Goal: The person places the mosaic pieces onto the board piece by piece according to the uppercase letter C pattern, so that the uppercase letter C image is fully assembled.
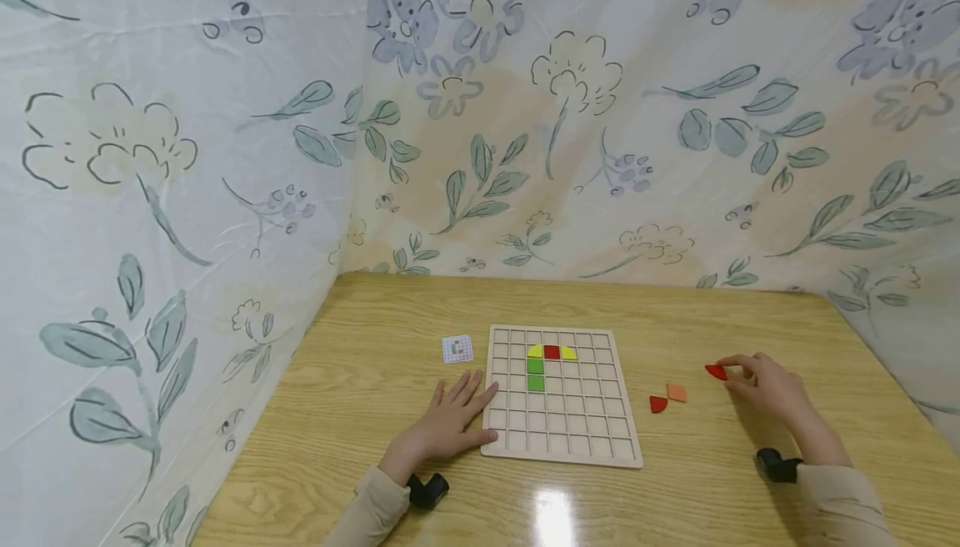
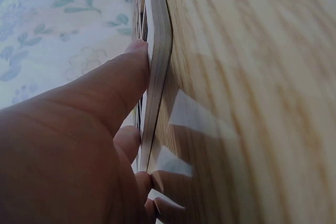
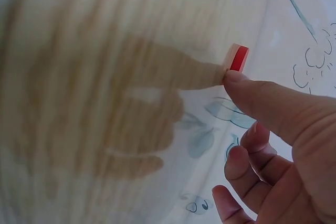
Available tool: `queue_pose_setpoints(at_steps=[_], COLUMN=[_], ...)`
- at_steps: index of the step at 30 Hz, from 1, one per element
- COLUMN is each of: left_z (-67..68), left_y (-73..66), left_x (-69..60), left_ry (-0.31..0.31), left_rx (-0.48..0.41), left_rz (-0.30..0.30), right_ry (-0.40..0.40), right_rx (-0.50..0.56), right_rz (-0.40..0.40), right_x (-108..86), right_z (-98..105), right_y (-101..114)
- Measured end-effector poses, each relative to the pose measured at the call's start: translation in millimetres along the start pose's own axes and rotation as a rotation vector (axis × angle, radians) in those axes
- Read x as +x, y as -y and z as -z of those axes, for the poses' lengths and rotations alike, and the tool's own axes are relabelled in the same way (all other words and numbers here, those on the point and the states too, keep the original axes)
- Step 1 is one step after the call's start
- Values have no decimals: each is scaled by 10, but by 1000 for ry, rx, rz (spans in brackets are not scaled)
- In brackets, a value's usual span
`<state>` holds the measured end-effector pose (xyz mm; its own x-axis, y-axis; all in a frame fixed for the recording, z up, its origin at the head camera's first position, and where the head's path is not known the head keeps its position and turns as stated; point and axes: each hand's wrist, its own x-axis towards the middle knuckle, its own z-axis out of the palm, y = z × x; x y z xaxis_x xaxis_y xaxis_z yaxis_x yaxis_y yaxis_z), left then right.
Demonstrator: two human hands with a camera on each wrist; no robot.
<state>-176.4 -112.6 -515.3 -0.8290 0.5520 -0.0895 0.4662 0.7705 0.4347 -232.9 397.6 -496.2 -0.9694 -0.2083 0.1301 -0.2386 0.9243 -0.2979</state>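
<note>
A wooden grid board (image 1: 577,430) lies on the table. Set into its upper cells are a red square (image 1: 552,353) between two yellow quarter-round pieces, a green square (image 1: 536,366) and another green square (image 1: 536,383) below it. My left hand (image 1: 448,422) rests at the board's left edge, fingers spread and thumb on the rim; the left wrist view shows the thumb against the board's side (image 2: 160,51). Off to the right, my right hand (image 1: 768,384) pinches a red quarter-round piece (image 1: 716,372) between thumb and forefinger, low over the table or touching it.
Between the board and my right hand lie a red quarter-round piece (image 1: 658,404) and an orange square (image 1: 677,393). A small printed pattern card (image 1: 457,348) lies left of the board. Flower-patterned cloth (image 1: 570,155) hangs behind the table and on its left.
</note>
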Motion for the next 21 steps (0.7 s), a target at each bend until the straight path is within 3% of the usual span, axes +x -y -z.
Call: queue_pose_setpoints(at_steps=[21], left_z=[2], left_y=[0], left_x=[-4], left_ry=[6], left_rx=[-2], left_rz=[5], right_ry=[10], right_rx=[-7], right_rz=[-28], right_x=[-2], right_z=[6], right_y=[-2])
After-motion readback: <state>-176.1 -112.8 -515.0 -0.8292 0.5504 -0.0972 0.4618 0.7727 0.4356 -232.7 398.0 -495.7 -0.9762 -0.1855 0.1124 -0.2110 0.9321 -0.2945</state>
